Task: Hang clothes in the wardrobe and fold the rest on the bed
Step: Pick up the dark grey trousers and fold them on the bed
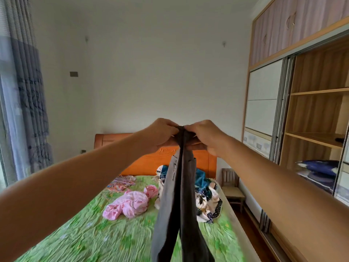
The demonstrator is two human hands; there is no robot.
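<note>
The left forearm (75, 182), lower left of the frame, and the right forearm (283, 182), lower right, are bare. The left hand (160, 135) and right hand (205, 137), centre, likewise.

The dark grey trousers (177, 205) run off the bottom edge, half hiding the patterned clothes pile (207, 201); green crinkled bedspread (90, 237) is pretty blurry.

Both arms reach forward, raised. The left hand (160, 136) and right hand (205, 138) meet side by side, fingers curled, pinching the trousers' (177, 195) top edge.
</note>
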